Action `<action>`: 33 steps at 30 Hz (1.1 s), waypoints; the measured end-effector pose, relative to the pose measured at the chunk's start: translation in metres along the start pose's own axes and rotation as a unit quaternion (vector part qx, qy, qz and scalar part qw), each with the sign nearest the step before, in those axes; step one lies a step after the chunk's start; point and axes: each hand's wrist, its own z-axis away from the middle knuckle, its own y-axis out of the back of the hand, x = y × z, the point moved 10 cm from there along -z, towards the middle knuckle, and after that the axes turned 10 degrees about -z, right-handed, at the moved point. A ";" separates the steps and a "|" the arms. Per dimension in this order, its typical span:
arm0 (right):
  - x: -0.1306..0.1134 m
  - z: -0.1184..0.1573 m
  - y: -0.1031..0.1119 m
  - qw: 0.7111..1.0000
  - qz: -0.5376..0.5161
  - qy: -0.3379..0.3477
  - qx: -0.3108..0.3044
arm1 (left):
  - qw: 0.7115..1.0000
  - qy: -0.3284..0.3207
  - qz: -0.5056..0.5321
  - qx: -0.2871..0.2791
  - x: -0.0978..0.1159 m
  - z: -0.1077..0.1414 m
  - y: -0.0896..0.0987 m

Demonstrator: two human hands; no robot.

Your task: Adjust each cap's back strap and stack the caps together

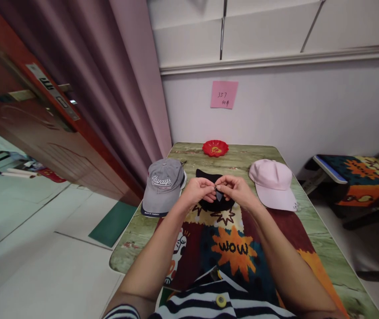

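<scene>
Both hands meet above a black cloth item point(216, 206) with a pointed upper corner and a small grey patch, perhaps a hat. My left hand point(200, 189) is closed in a pinch, its fingertips against those of the other hand. My right hand point(235, 189) pinches too, and a tiny shiny piece shows between the fingertips, too small to name. To the left sits a grey cap point(163, 184) with "Always" on its front. On the right rests a pink cap point(272, 181) with small metal rings at the brim's edge.
A red scalloped dish point(215, 148) stands at the back of the green wood-patterned table point(129, 248). A colourful "WOW" cloth point(205, 252) covers its middle. The wall carries a pink note point(224, 94). At left are a purple curtain point(136, 79) and a brown door point(59, 146).
</scene>
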 end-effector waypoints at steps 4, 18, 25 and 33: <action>-0.001 0.000 -0.003 0.998 0.053 0.016 -0.004 | 0.997 -0.008 -0.077 0.005 0.005 -0.001 0.002; -0.040 0.016 -0.026 0.907 0.328 0.258 0.048 | 0.998 -0.021 -0.012 0.058 -0.002 0.002 0.023; -0.043 0.021 -0.027 0.894 0.335 0.288 0.082 | 0.993 -0.058 -0.026 0.100 0.003 0.002 0.028; -0.034 0.017 -0.010 0.903 0.330 0.239 0.138 | 0.980 -0.027 -0.011 0.194 -0.016 0.004 0.050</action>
